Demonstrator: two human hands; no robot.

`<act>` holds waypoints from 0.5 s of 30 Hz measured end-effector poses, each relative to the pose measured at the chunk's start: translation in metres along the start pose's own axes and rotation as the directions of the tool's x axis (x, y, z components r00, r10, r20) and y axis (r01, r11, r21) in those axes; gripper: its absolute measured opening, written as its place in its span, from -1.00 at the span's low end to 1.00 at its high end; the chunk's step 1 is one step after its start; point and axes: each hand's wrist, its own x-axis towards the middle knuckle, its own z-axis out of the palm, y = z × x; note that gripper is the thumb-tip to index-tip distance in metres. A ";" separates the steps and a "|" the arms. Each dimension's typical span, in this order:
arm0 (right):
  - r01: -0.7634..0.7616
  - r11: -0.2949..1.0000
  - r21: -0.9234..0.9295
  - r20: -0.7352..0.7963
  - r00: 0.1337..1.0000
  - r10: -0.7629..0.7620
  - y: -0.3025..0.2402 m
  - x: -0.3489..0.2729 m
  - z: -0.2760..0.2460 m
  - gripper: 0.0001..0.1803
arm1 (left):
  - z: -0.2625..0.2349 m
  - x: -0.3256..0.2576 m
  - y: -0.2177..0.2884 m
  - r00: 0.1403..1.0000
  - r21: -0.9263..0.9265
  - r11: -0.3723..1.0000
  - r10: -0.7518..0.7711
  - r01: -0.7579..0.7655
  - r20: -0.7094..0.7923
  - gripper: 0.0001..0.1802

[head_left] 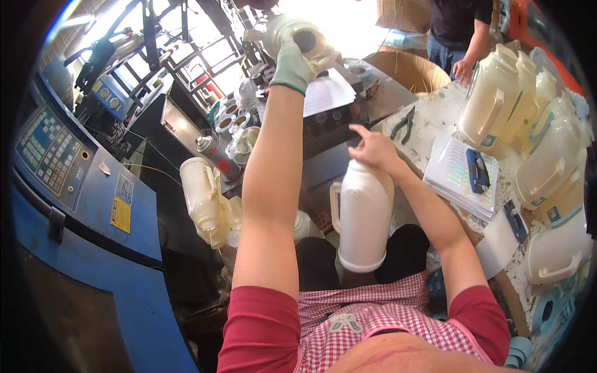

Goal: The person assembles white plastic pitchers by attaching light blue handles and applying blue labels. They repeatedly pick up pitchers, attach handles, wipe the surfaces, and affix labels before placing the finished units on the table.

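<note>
My left hand point(292, 67), in a pale green and white glove, reaches up and away from me. Its fingers close on a cream plastic jug point(283, 28) whose round dark opening faces me. My right hand point(376, 150) is bare and grips the top of a white plastic jug point(367, 217) with a side handle. This second jug stands between my knees, its base toward me. The thumb and index finger of that hand stick out to the left, while the other fingers are partly hidden at the jug's neck.
Several cream jugs point(488, 99) crowd the speckled table point(435, 118) at right, near pliers point(404, 124), a notebook point(457, 171) and a blue clip point(479, 169). A blue machine point(118, 205) fills the left side, beside a spray can point(217, 155). Another person point(460, 31) stands behind the table.
</note>
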 end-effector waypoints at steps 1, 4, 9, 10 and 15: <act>-0.026 0.996 -0.087 -0.005 1.000 0.025 0.012 0.020 0.013 -0.13 | -0.001 0.001 -0.003 0.999 0.013 1.000 -0.009 0.008 0.033 -0.28; -0.009 0.989 -0.151 0.008 1.000 0.010 0.031 0.066 0.059 -0.02 | -0.020 0.021 0.003 0.987 0.086 0.993 0.071 -0.083 0.143 -0.27; -0.061 0.978 -0.197 0.158 0.983 0.094 0.012 0.077 0.068 0.11 | -0.023 0.012 0.004 0.994 0.004 0.997 -0.078 0.078 0.077 -0.37; -0.065 0.978 -0.196 0.183 0.978 0.102 0.003 0.082 0.069 0.11 | -0.033 0.021 0.006 0.981 -0.031 0.999 -0.025 0.031 0.192 -0.33; -0.131 0.952 -0.275 0.187 0.965 0.186 0.010 0.101 0.083 0.17 | -0.014 0.027 -0.005 0.996 -0.022 0.999 0.030 -0.029 0.083 -0.34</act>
